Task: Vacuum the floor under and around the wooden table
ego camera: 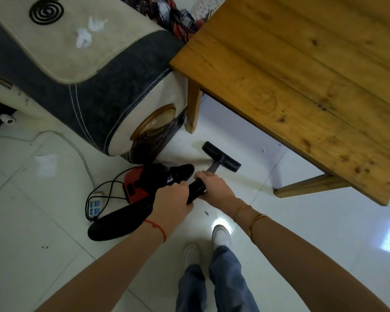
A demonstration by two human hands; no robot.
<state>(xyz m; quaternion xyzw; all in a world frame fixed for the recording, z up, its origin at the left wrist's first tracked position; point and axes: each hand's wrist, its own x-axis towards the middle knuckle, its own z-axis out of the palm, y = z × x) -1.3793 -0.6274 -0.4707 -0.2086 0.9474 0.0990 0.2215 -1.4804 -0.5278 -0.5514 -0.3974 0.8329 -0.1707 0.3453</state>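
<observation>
Both hands hold a black vacuum hose [196, 189]. The left hand [172, 199] is wrapped around it nearer the body, fingers curled tight. The right hand [213, 184] grips it further forward, where the hose meets a rigid tube. That tube runs down and away to a flat black nozzle [222, 156], which rests on the white tiled floor [302, 233] just outside the near edge of the wooden table [302, 75]. The nozzle lies between a table leg [194, 106] at the far left corner and a second leg [309, 185] nearer the person.

Behind the left hand, the hose loops back towards a red vacuum body [136, 184] on the floor. Its black cord leads to a white power strip [95, 204]. A cream and grey sofa arm [95, 91] stands close beside the table's corner.

The step in hand appears to be sweeping the strip along the table's edge. Small specks lie on the tiles near the person's shoes [221, 234] and under the table [262, 150]. Next, the nozzle likely needs pushing forward beneath the tabletop, kept flat and steered clear of both legs.
</observation>
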